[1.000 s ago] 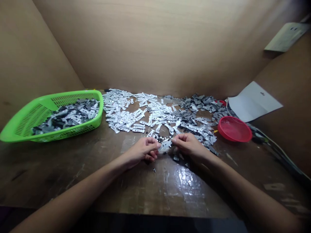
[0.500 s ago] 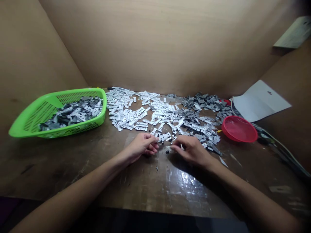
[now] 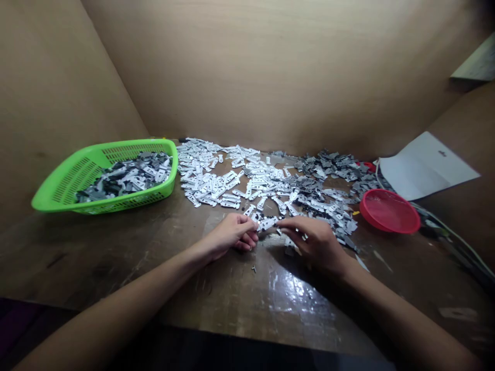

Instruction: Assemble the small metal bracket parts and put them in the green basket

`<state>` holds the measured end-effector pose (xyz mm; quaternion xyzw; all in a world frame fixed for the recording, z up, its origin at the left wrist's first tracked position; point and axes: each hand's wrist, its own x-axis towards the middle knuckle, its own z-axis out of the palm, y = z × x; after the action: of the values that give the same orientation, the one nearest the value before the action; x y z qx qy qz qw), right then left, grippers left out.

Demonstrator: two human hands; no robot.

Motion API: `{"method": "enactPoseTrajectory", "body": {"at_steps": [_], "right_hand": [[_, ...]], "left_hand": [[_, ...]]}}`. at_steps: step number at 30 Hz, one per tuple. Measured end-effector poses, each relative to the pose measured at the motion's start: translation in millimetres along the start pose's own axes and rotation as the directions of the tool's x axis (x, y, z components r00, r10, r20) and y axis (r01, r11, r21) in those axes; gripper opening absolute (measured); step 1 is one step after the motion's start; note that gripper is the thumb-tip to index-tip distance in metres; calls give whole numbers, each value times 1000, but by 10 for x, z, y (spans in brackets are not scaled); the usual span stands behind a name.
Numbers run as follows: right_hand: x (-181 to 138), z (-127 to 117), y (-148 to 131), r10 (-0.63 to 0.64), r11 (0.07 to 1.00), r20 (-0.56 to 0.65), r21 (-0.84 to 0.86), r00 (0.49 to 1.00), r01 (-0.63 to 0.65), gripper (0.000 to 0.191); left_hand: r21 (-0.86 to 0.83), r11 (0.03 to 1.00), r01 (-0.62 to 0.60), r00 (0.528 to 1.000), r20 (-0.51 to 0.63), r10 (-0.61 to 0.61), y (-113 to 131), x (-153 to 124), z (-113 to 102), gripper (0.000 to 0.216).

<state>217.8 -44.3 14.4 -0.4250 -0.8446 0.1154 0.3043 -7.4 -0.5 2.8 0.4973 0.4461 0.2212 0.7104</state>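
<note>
My left hand (image 3: 240,233) is closed in a pinch at the near edge of the loose parts; what sits between thumb and forefinger is too small to make out. Facing it, my right hand (image 3: 315,239) has its thumb and forefinger drawn together by tiny black pieces, and I cannot tell what they hold. Between the hands lies a white slotted flat piece (image 3: 266,223). Beyond them spread many white slotted flat pieces (image 3: 270,183), with grey flat pieces (image 3: 328,164) to the right. One tiny metal piece (image 3: 254,269) rests on the table nearer me.
On the left stands a green basket (image 3: 58,193) holding mixed white, grey and black parts. A red bowl (image 3: 390,212) is at the right, beside a white card (image 3: 427,167) and cables (image 3: 456,239). Wooden panels (image 3: 270,77) enclose the brown table (image 3: 216,309) at the back and sides.
My right hand has moved slightly forward toward the loose parts. The tiny black piece near its thumb no longer shows there. My left hand keeps its pinch; the whole view has shifted slightly.
</note>
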Motion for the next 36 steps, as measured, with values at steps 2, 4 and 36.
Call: {"method": "enactPoseTrajectory", "body": {"at_steps": [2,4,36], "right_hand": [[-3,-31,18,33,999,-112,3,993,-33,22],[5,-49,20,46,999,-150,-11,988,-48,21],[84,162,-90,-96,994,-28,-58,995,95,16]], "left_hand": [[-2,1000,11,1000,7,-11,2,-5,6,28],[-6,1000,25,999,32,-25,2,-14,13,26],[2,1000,24,993,120,-24,-31,-44,58,22]]}}
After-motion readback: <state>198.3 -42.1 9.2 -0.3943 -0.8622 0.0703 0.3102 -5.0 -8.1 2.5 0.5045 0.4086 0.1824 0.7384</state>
